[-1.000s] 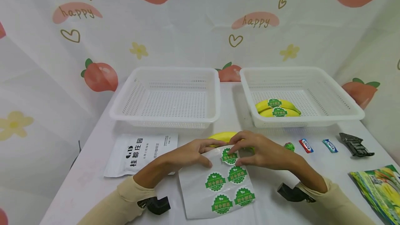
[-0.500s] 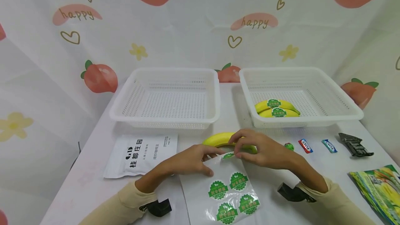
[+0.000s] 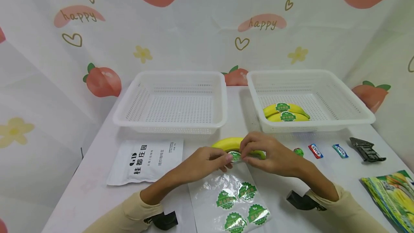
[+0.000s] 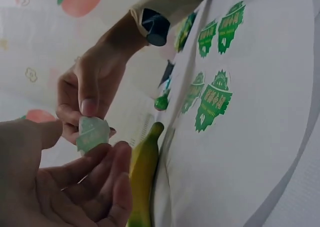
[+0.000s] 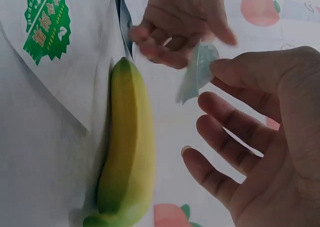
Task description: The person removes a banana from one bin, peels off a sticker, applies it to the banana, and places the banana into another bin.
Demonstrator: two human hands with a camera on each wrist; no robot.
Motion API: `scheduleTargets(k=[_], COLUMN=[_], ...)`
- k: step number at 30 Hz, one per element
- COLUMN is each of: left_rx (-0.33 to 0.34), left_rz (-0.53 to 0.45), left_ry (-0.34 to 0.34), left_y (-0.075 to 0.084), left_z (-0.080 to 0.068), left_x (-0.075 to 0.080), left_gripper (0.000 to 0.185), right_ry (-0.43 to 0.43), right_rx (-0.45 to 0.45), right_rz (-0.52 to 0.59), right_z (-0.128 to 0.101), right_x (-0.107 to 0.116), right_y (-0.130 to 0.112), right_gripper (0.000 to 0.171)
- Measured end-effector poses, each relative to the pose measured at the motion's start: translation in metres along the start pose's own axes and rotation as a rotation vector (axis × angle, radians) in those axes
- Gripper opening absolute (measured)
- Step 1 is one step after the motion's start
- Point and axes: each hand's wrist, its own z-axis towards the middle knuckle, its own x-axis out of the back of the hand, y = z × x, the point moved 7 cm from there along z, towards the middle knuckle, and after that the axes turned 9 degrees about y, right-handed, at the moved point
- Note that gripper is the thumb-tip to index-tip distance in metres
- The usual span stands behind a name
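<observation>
A green-and-white round sticker (image 3: 235, 156) is pinched between thumb and forefinger of my right hand (image 3: 273, 154). In the right wrist view the sticker (image 5: 202, 69) shows its pale back and is bent. My left hand (image 3: 203, 163) is close beside it, thumb held apart and fingers loosely bent; in the left wrist view its fingertips are right at the lower edge of the sticker (image 4: 93, 135). A banana (image 3: 226, 143) lies on the table just beyond both hands, partly hidden by them. Below the hands lies a white sticker sheet (image 3: 207, 204) with several green stickers.
Two white plastic baskets stand at the back; the right basket (image 3: 326, 127) holds two bananas (image 3: 288, 112) with stickers, the left basket (image 3: 171, 125) nothing. A white coffee pouch (image 3: 145, 161) lies left. Small candies (image 3: 315, 151), a black packet (image 3: 367, 150) and a colourful bag (image 3: 392, 193) lie right.
The sticker has come off the sheet and is now in my right fingers. The sheet has slid down toward me, showing more of the banana. My left hand has let go of the sheet.
</observation>
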Motion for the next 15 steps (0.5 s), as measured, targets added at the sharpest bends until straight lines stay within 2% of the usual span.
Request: scheduleTargets(k=[2,5,8,12,15], left_rx=[0.013,0.02,0.004,-0.049,-0.089], left_rz=[-0.024,-0.001,0.048,0.113,0.172], left_ry=[0.031,0.074,0.114,0.162,0.199], left_y=[0.001,0.001,0.003,0.007,0.011], left_z=[0.001,0.001,0.001,0.005,0.01], left_x=[0.002,0.006,0.01,0.013,0.013], left_gripper=[0.038,0.028,0.021,0.017,0.016], right_ry=[-0.015,-0.037,-0.026,0.024,0.054], right_rx=[0.017,-0.004,-0.103,-0.24,-0.261], right_rz=[0.004,0.0,-0.016,-0.046,-0.064], right_z=[0.0,0.001,0.002,0.002,0.003], right_x=[-0.003,-0.006,-0.005,-0.003,-0.003], right_y=[-0.001,-0.001,0.005,0.017,0.023], right_gripper=[0.023,0.02,0.019,0.022,0.013])
